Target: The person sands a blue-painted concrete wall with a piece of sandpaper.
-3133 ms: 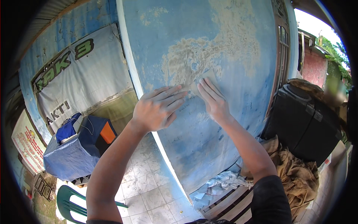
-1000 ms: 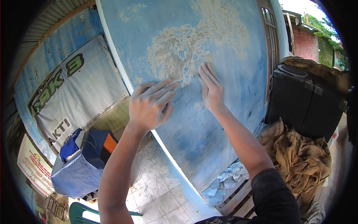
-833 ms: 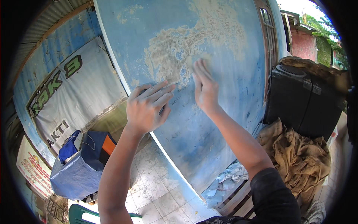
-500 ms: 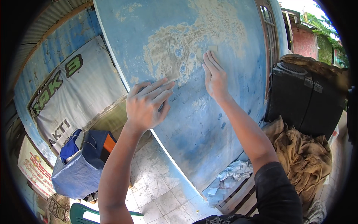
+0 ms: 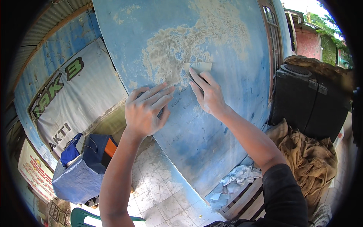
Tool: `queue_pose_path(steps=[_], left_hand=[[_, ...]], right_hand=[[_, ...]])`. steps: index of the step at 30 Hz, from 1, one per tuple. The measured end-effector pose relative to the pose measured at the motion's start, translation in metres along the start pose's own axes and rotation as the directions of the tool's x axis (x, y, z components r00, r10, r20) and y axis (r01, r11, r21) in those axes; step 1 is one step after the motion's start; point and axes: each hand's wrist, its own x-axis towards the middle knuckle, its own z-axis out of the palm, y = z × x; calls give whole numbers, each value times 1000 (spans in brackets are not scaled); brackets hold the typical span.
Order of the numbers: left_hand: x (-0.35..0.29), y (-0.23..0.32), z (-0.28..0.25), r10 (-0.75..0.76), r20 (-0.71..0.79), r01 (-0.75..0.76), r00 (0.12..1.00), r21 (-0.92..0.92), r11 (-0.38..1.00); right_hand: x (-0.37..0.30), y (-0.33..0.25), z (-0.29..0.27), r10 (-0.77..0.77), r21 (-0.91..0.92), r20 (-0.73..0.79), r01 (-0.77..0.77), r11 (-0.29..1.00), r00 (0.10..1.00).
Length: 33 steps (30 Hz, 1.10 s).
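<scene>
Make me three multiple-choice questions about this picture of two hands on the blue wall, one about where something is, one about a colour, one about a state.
1. Where does the black box stand?
A. Right of the blue wall
B. On the green chair
C. Under the banner

2. What colour is the chair at the lower left edge?
A. Red
B. Green
C. White

3. How does the left hand lie?
A. Clenched in a fist
B. Lifted clear of the wall
C. Flat, fingers spread on the wall

Answers:
1 A, the box sits right of the wall, with brown sacking in front of it.
2 B, its visible back and seat are green.
3 C, the palm and spread fingers rest on the paint, while the right hand presses a pale sheet against the scraped patch.
</scene>
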Motion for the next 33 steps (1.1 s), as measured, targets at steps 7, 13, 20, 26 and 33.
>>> queue_pose_path(steps=[7,13,20,26,33], left_hand=[[0,3,-2,-41,28,41,999,-33,999],[-1,2,-1,-41,34,42,999,-16,999],[-2,2,0,-48,22,48,999,-12,999],[-2,2,-2,-48,33,48,998,-11,999],[-3,0,1,-28,19,27,999,11,1000]], right_hand=[[8,26,10,-74,-131,-83,62,989,994],[-1,11,23,130,-65,-122,-138,988,984],[11,40,-6,159,-90,53,-154,984,986],[0,21,0,11,-98,100,-1,995,995],[14,7,-12,356,-187,151,-327,926,922]])
